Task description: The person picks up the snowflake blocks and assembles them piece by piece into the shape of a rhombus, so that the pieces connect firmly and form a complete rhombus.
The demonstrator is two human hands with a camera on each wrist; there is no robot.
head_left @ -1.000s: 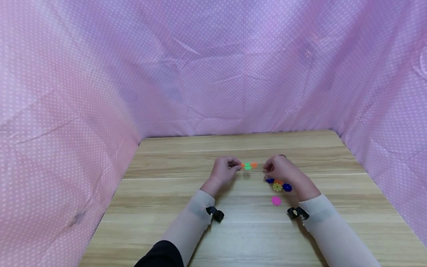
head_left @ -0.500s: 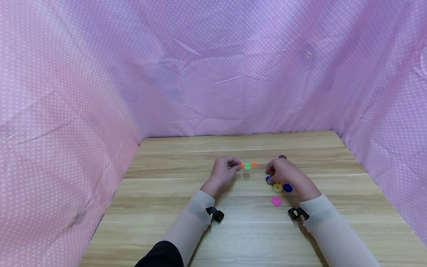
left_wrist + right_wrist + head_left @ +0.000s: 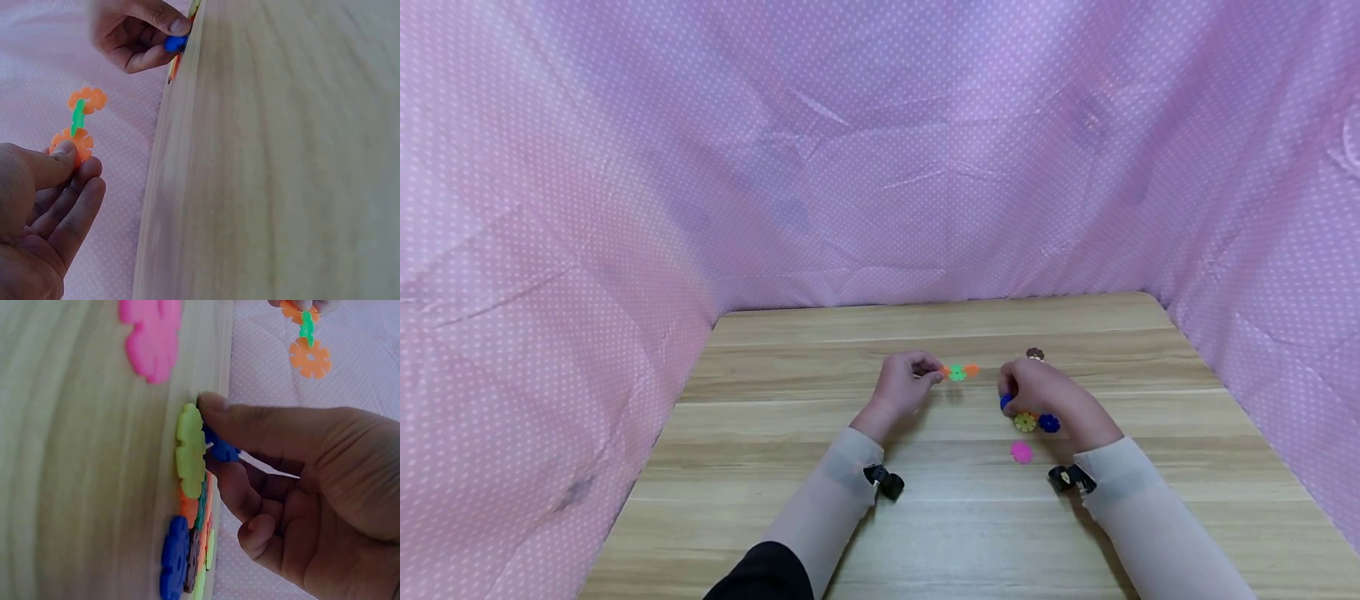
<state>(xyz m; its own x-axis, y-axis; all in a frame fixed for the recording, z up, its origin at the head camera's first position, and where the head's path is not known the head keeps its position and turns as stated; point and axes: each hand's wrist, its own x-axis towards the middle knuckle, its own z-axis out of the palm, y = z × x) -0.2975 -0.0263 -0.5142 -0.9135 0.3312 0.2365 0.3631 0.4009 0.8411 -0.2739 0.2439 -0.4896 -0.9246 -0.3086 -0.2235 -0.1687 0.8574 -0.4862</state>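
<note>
My left hand (image 3: 907, 385) pinches one orange notched disc (image 3: 74, 145) of a joined chain. A green disc (image 3: 78, 117) slots into it, and a second orange disc (image 3: 87, 100) sits at the far end. The chain is held above the table. My right hand (image 3: 1039, 388) pinches a blue snowflake disc (image 3: 222, 449) between thumb and fingers, low over the table. Beside it lie a yellow disc (image 3: 1025, 422) and another blue disc (image 3: 1049, 423). Nearer the body is a pink disc (image 3: 1022, 452).
A brown disc (image 3: 1035, 354) lies just beyond the right hand. In the right wrist view several more discs, including a dark green one (image 3: 201, 503), lie close together under that hand. The wooden table (image 3: 940, 533) ends at a pink dotted cloth (image 3: 880, 150).
The right hand has shifted slightly right and nearer the body and taken hold of the blue disc, uncovering the brown one. The left hand and its chain have stayed in place.
</note>
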